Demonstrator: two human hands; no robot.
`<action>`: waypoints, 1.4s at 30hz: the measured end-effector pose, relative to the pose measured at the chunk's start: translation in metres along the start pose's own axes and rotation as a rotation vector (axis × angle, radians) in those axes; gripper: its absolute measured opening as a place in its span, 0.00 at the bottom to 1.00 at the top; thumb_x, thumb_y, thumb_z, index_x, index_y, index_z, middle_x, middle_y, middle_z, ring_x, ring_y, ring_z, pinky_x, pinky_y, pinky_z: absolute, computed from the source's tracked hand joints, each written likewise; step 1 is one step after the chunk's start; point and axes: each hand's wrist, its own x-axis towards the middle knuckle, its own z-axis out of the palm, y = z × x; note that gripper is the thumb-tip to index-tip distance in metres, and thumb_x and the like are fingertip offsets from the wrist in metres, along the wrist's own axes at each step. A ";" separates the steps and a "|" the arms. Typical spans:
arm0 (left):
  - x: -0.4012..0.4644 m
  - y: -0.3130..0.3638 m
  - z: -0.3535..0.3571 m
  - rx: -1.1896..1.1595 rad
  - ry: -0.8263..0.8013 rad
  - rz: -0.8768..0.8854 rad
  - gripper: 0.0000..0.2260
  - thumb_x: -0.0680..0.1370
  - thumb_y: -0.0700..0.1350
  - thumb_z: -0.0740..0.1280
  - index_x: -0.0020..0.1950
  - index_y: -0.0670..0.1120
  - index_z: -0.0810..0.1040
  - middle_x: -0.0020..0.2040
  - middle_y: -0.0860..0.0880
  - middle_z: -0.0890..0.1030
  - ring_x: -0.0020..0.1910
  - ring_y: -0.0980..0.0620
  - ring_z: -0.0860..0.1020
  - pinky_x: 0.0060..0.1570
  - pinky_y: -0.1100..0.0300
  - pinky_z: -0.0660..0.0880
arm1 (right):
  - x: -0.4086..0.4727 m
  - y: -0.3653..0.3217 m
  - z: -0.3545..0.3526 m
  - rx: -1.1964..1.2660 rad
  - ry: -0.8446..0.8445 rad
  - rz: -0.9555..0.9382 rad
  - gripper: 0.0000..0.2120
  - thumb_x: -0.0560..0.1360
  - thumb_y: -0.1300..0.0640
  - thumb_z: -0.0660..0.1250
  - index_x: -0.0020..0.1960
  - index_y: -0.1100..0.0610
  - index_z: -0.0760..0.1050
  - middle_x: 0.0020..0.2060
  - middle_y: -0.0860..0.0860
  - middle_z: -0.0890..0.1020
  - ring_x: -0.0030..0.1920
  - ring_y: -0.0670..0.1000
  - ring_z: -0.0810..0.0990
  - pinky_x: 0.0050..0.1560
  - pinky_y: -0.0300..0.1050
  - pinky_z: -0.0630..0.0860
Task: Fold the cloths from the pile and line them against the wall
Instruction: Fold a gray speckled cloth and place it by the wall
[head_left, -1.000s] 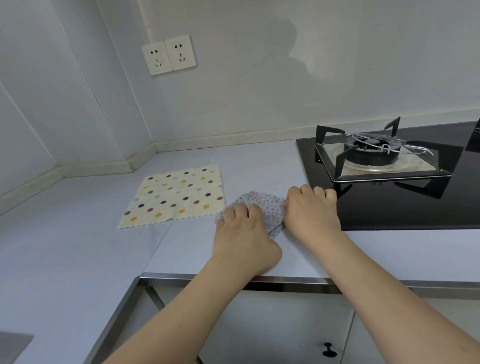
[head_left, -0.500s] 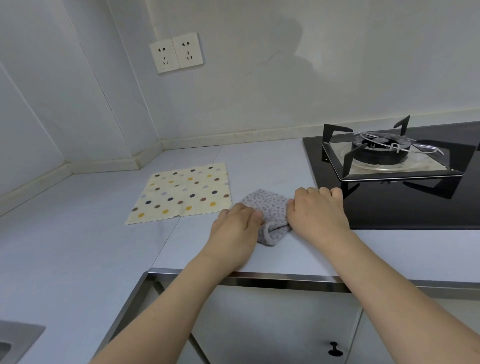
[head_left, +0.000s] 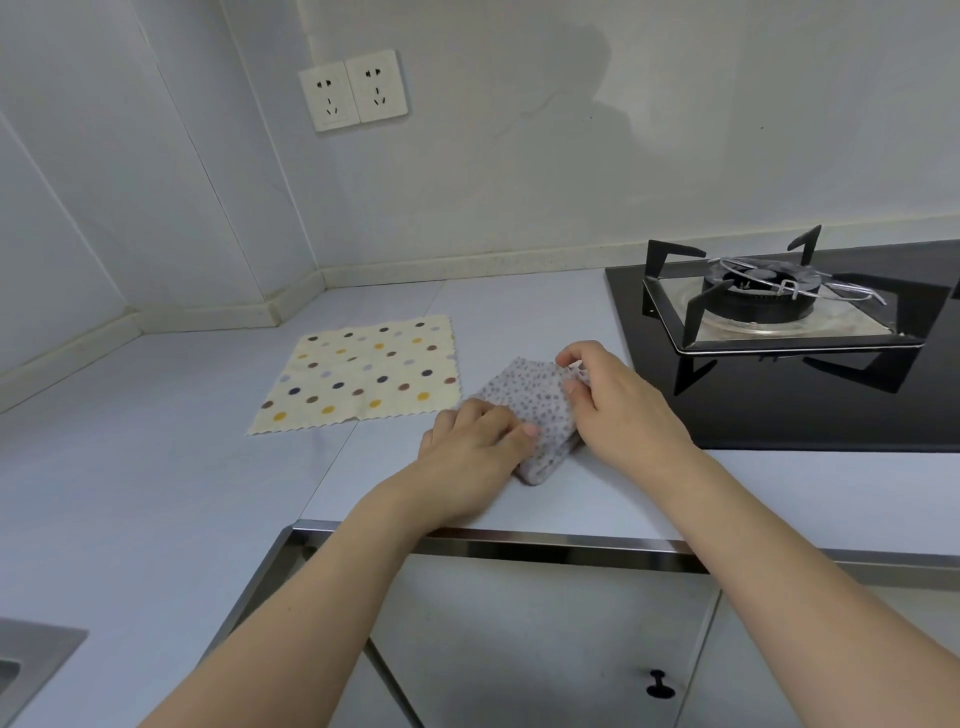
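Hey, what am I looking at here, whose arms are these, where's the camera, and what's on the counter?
There is no machine: a person wears one camera on the head, looking forward and down at their own bare arms. On the counter, the left hand presses on a small grey speckled cloth while the right hand pinches its far edge, mid-fold. To the left, a cream polka-dot cloth lies flat, unfolded. A gas stove sits on the right, and wall sockets above.

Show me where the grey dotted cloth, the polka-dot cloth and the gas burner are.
grey dotted cloth (head_left: 535, 400): head view, its top layer.
polka-dot cloth (head_left: 358, 371): head view, its middle.
gas burner (head_left: 756, 296): head view, the dark ring.
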 end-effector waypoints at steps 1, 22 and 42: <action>0.000 -0.001 0.001 0.025 0.019 0.013 0.12 0.80 0.59 0.57 0.59 0.57 0.72 0.61 0.56 0.65 0.66 0.50 0.59 0.64 0.57 0.56 | -0.001 0.000 -0.001 0.049 0.004 -0.020 0.11 0.81 0.56 0.56 0.63 0.49 0.67 0.60 0.47 0.75 0.56 0.51 0.75 0.51 0.45 0.69; 0.021 0.046 -0.047 -0.997 -0.082 0.005 0.27 0.73 0.67 0.62 0.62 0.50 0.80 0.60 0.49 0.81 0.61 0.47 0.79 0.65 0.46 0.69 | -0.003 -0.051 -0.079 0.870 0.204 -0.045 0.25 0.77 0.72 0.58 0.58 0.42 0.70 0.49 0.52 0.75 0.47 0.45 0.76 0.54 0.45 0.75; 0.178 0.095 -0.048 -0.995 0.402 0.009 0.07 0.80 0.49 0.64 0.50 0.55 0.66 0.51 0.48 0.79 0.44 0.54 0.80 0.38 0.61 0.77 | 0.144 0.016 -0.085 0.864 0.055 0.649 0.10 0.81 0.51 0.60 0.56 0.55 0.76 0.52 0.53 0.83 0.49 0.54 0.83 0.49 0.52 0.81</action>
